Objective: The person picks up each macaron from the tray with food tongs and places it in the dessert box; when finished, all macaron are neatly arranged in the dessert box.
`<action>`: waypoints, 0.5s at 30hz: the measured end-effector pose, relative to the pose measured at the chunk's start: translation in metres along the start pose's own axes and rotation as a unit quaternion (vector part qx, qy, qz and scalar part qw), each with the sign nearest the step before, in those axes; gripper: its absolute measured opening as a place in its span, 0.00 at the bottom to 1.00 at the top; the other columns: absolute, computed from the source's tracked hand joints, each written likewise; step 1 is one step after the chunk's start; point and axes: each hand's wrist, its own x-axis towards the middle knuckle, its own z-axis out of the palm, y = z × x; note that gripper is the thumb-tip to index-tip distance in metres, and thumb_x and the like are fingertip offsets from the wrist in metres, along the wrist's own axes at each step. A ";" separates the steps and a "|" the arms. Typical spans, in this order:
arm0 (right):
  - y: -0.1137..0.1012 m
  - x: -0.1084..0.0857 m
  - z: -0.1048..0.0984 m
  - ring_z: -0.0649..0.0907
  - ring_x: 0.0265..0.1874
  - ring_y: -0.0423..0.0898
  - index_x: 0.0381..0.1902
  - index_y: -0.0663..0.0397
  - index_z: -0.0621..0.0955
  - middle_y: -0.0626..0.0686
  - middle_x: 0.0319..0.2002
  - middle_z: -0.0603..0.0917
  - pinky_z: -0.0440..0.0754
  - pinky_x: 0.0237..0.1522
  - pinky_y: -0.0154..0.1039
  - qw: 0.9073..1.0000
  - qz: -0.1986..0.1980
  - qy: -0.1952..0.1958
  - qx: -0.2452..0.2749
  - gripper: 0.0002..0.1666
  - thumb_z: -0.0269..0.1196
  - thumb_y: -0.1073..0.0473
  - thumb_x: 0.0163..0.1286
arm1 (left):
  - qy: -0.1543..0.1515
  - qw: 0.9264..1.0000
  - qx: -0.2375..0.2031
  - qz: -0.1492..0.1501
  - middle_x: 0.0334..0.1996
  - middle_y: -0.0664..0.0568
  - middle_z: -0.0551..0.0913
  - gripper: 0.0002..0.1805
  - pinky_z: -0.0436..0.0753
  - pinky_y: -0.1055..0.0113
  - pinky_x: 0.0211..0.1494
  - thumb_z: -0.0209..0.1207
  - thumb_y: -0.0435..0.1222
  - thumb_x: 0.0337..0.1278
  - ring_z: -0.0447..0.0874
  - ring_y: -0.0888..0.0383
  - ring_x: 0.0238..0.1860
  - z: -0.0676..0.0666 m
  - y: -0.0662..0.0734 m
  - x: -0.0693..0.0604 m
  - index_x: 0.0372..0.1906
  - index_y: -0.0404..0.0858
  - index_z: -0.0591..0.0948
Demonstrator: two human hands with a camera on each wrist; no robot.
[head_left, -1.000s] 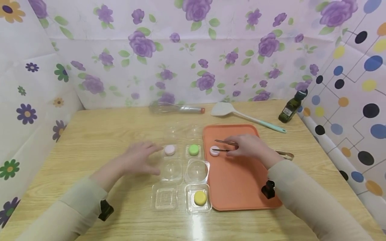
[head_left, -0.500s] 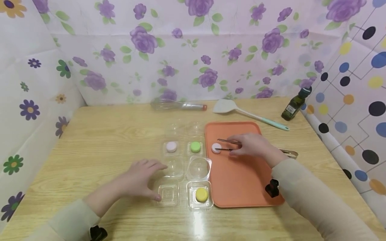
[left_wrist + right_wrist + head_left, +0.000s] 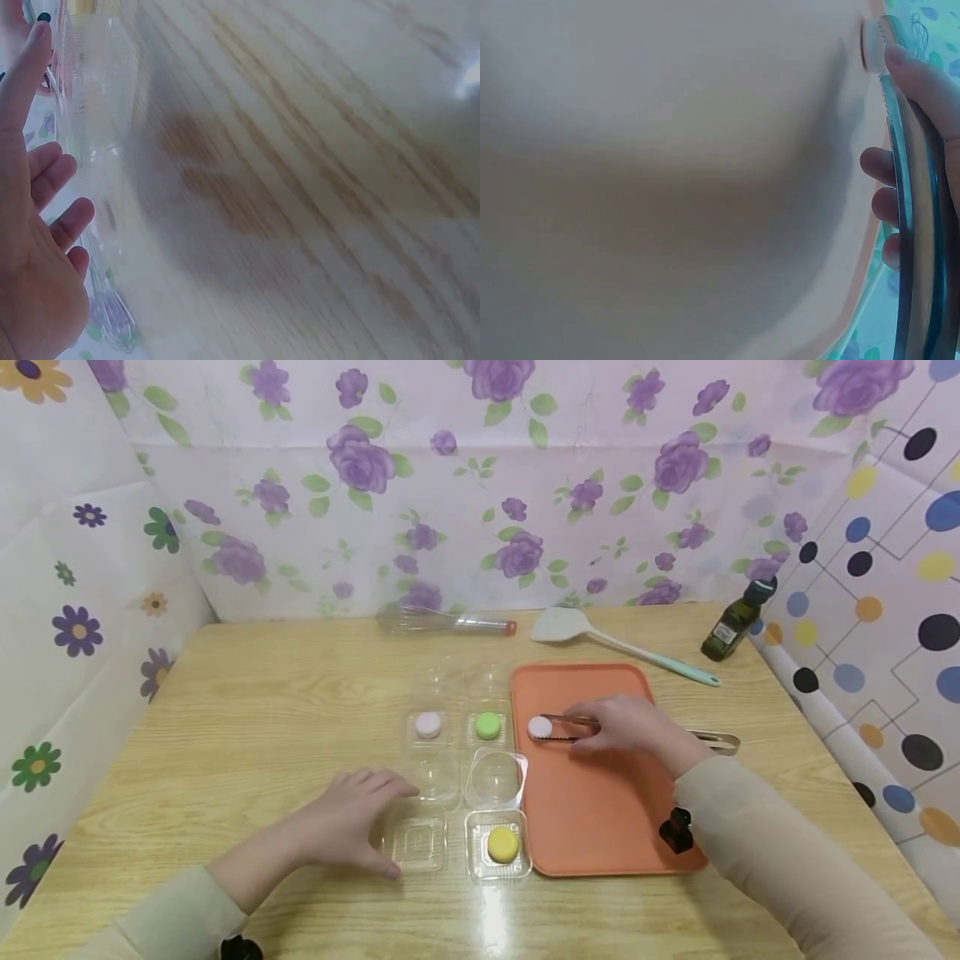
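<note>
In the head view my right hand (image 3: 626, 727) grips metal tongs (image 3: 716, 741) over the orange tray (image 3: 592, 814). Their toothed tips lie on either side of a pale pink macaron (image 3: 539, 727) at the tray's left part; whether they squeeze it I cannot tell. My left hand (image 3: 345, 822), fingers apart and holding nothing, hovers at the left of a clear plastic box (image 3: 417, 842) with no macaron in it. Beside that, another clear box (image 3: 474, 870) holds a yellow macaron (image 3: 502, 844). Farther back, clear boxes hold a pink macaron (image 3: 427, 725) and a green macaron (image 3: 487, 725).
A whisk (image 3: 446, 622) and a white spatula (image 3: 562, 625) with a mint handle lie along the back of the wooden table (image 3: 262, 693). A dark green bottle (image 3: 738, 620) stands at the back right. Clear lids (image 3: 495, 778) stand open behind the front boxes.
My left hand has moved back toward me, from near the rear pink macaron to the front left box. The tongs' tips have come to both sides of the tray's macaron.
</note>
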 end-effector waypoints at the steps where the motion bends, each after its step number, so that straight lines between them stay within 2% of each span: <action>1: 0.000 0.000 0.001 0.80 0.45 0.49 0.56 0.38 0.79 0.45 0.48 0.82 0.76 0.46 0.51 1.000 -0.002 -0.002 0.001 0.32 0.66 0.35 0.54 | 0.000 1.000 -0.001 0.001 0.58 0.54 0.72 0.52 0.66 0.51 0.55 0.69 0.64 0.22 0.67 0.55 0.53 0.001 0.000 0.000 0.61 0.44 0.71; 6: 0.000 -0.001 0.000 0.80 0.47 0.50 0.56 0.39 0.79 0.46 0.49 0.82 0.76 0.47 0.51 1.000 -0.012 -0.005 0.001 0.32 0.65 0.36 0.55 | -0.004 1.000 0.006 0.009 0.57 0.57 0.72 0.50 0.65 0.55 0.53 0.68 0.65 0.24 0.66 0.58 0.49 0.002 -0.001 0.000 0.60 0.45 0.71; 15: -0.002 -0.004 -0.005 0.80 0.48 0.51 0.56 0.41 0.79 0.47 0.50 0.82 0.76 0.48 0.52 1.000 -0.022 0.002 -0.004 0.31 0.66 0.38 0.55 | -0.004 1.000 0.009 0.018 0.56 0.58 0.72 0.48 0.64 0.57 0.51 0.71 0.62 0.23 0.66 0.59 0.48 0.002 0.000 -0.001 0.58 0.46 0.72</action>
